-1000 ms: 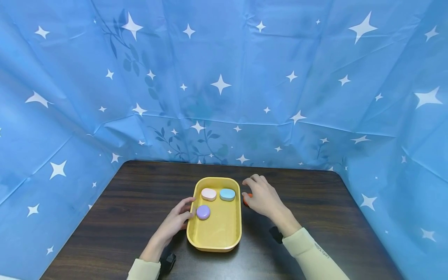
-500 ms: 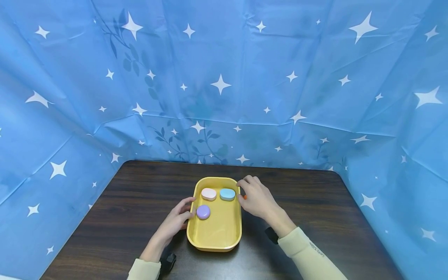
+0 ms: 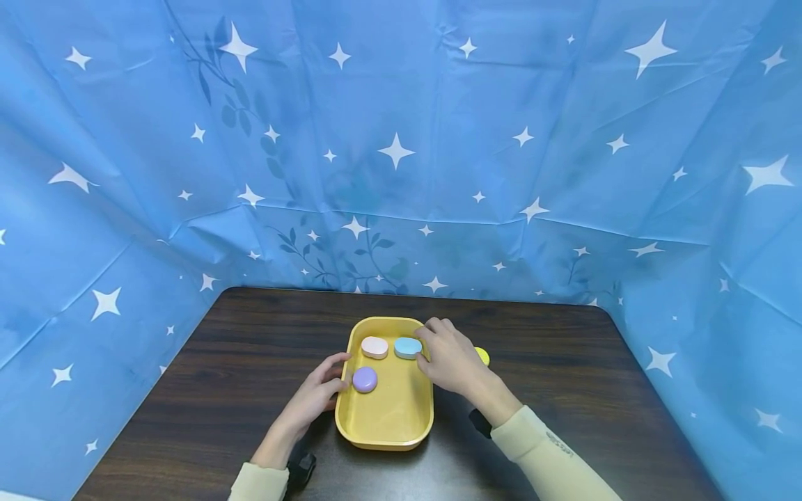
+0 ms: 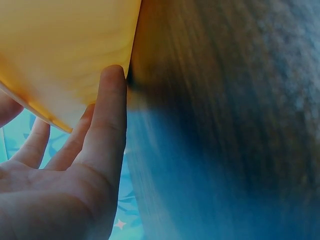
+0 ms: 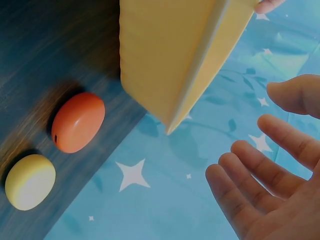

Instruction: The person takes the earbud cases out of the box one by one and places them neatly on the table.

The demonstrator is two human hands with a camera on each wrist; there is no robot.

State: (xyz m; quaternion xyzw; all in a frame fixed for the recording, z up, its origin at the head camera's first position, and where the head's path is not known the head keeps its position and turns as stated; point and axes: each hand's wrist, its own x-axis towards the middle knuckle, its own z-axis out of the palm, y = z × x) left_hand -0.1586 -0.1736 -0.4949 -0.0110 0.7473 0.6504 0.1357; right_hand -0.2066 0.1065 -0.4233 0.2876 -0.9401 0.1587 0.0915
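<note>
Left hand point(image 3: 313, 393) is gripping the left wall of the yellow tray point(image 3: 395, 414): thumb is hooking over the rim, lower fingers are pressing the outside; in the left wrist view the thumb side is running out of frame and one fingertip is disappearing behind the rim. Right hand point(image 3: 451, 358) is hovering over the tray's far right rim, thumb and fingers standing apart, grip holding nothing visible. Its fingertips are ending just beside the blue oval piece point(image 3: 406, 348), which is lying far right in the tray; can't tell if they're touching. Pink piece point(image 3: 374, 348) is sitting far left, purple round piece point(image 3: 365, 380) nearer on the left. Orange piece point(image 5: 78, 122) is lying on the tabletop point(image 3: 263, 362) right of the tray, the head view losing it behind the right hand. Yellow piece point(image 5: 30, 182) is resting farther right, partly hidden in the head view. Tray walls are hiding its contents from both wrist views. Both sleeves are running off the near edge.
</note>
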